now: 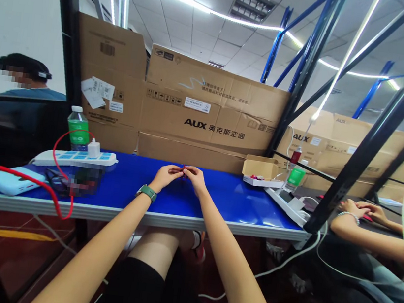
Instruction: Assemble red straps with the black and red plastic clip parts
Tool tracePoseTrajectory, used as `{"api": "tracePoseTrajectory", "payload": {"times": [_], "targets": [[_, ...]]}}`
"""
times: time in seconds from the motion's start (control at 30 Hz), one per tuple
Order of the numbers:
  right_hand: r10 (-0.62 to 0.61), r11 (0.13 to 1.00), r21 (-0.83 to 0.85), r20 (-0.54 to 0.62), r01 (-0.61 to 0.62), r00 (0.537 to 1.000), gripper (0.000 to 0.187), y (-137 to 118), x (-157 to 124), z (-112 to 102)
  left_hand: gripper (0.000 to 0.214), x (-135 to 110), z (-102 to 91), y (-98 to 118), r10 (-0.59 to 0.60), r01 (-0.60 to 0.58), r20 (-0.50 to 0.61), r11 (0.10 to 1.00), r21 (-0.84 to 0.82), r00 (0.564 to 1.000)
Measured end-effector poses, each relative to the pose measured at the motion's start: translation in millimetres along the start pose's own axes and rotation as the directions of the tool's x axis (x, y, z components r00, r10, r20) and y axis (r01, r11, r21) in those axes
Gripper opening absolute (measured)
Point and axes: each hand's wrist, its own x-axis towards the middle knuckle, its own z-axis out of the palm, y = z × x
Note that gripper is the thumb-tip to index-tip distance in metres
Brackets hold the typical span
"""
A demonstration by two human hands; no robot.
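Note:
Over the middle of the blue tabletop (218, 198), my left hand (165, 175) and my right hand (194, 176) meet at the fingertips. Between them they pinch a small dark red piece (184, 168), mostly hidden by the fingers and too small to name. Both hands have their thumbs and fingers pressed together on it. A green-banded watch (147, 193) is on my left wrist. To the right stands an open cardboard box (262, 171) with small red and pink pieces inside, apart from my hands.
At left are a power strip (74, 157), a plastic bottle (77, 127), a light blue power bank (14, 180) and a red cable (17, 170). A second power strip (287, 207) lies at right by a metal post (367, 143). Cardboard panels (211, 108) stand behind. Another person's hands (360, 210) are far right.

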Motion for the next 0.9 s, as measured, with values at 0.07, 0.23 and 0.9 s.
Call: {"api": "tracePoseTrajectory", "payload": {"times": [0.07, 0.23, 0.9], "targets": [[-0.016, 0.998, 0.056, -0.039, 0.018, 0.999, 0.042, -1, 0, 0, 0.055, 0, 1.0, 1, -0.027, 0.026, -0.031, 0.999, -0.019, 0.999], [0.001, 0.990, 0.144, -0.098, 0.013, 0.995, 0.049, -4, -2, 0, 0.054, 1, 1.9, 1, -0.049, 0.048, -0.041, 0.998, -0.034, 0.998], [-0.138, 0.986, -0.096, 0.017, 0.139, 0.990, 0.038, -8, -7, 3, 0.043, 3, -4.3, -3, 0.075, -0.069, -0.109, 0.996, 0.058, 0.991]]}}
